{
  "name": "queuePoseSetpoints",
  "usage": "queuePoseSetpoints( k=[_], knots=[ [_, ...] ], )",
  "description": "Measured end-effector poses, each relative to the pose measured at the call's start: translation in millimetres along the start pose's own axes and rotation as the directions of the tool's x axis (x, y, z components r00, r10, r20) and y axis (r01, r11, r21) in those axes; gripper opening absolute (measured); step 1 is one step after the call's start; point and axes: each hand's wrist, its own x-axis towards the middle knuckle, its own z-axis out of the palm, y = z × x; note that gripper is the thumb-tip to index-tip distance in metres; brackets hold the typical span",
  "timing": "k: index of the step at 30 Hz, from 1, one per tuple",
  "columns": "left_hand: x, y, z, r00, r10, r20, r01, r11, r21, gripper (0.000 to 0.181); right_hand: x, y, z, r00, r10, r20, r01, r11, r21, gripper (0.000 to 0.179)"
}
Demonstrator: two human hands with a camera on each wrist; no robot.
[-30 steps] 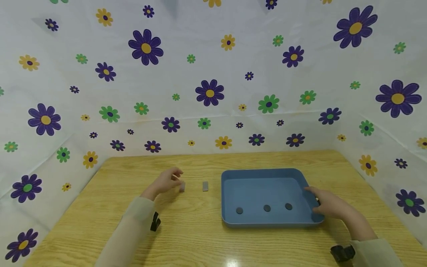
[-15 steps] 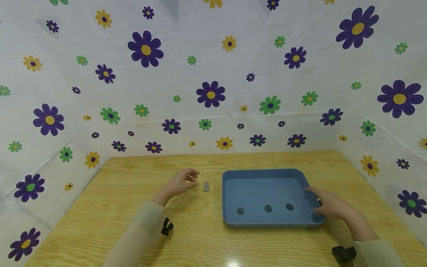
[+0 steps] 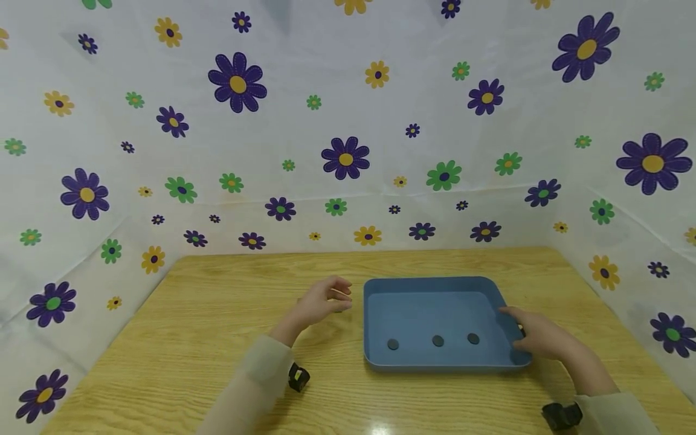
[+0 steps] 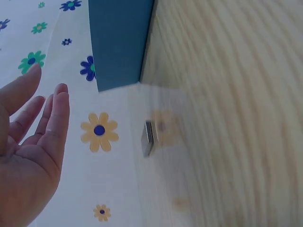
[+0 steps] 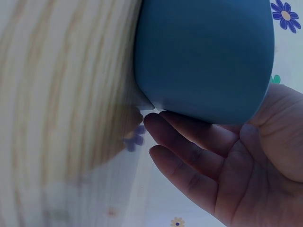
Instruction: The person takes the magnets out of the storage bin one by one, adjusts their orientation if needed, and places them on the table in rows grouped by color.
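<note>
My left hand [image 3: 323, 302] hovers over the table just left of a blue tray [image 3: 446, 367], its fingers relaxed and apart with nothing between them. A small flat silver rectangular piece [image 4: 147, 138] lies on the table near it in the left wrist view; in the head view this hand mostly hides that spot. My right hand [image 3: 546, 338] grips the tray's right end, thumb at the rim and fingers around the outside wall. Inside the tray, along its near side, lie three dark round discs, at left [image 3: 393, 344], middle [image 3: 438, 341] and right [image 3: 473, 339].
The wooden table [image 3: 217, 374] carries the tray on its right half. A white flowered cloth [image 3: 293, 133] encloses the back and both sides. Black straps with cameras, the left one [image 3: 298, 377] and the right one [image 3: 562, 415], sit at the wrists.
My left hand has moved right, away from one silver piece, past the other and towards the tray, now covering the pieces from the head view. My right hand keeps its hold on the tray.
</note>
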Motion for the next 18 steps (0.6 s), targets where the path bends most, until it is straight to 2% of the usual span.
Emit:
queuePoseSetpoints(
  k=[4, 7, 13, 18],
  knots=[
    [-1.1, 10.4, 12.3, 0.999, 0.033, 0.003, -0.033, 0.999, -0.031, 0.039, -0.3, 0.8, 2.1, 1.000, 0.011, 0.006, -0.011, 1.000, 0.014, 0.064],
    [-0.7, 12.3, 21.4, 0.999, 0.047, 0.011, -0.047, 0.998, -0.034, 0.039, -2.1, 1.4, 5.3, 1.000, 0.009, -0.002, -0.009, 1.000, 0.022, 0.065],
    [3.9, 8.0, 37.9, 0.998, 0.049, 0.033, -0.048, 0.998, -0.049, 0.040, -5.5, 1.5, 11.0, 1.000, 0.004, -0.023, -0.004, 1.000, 0.016, 0.065],
    [3.9, 8.0, 49.7, 0.994, 0.072, 0.080, -0.067, 0.996, -0.063, 0.039, -7.9, -0.1, 15.5, 0.999, 0.011, -0.035, -0.011, 1.000, 0.000, 0.065]
  ],
)
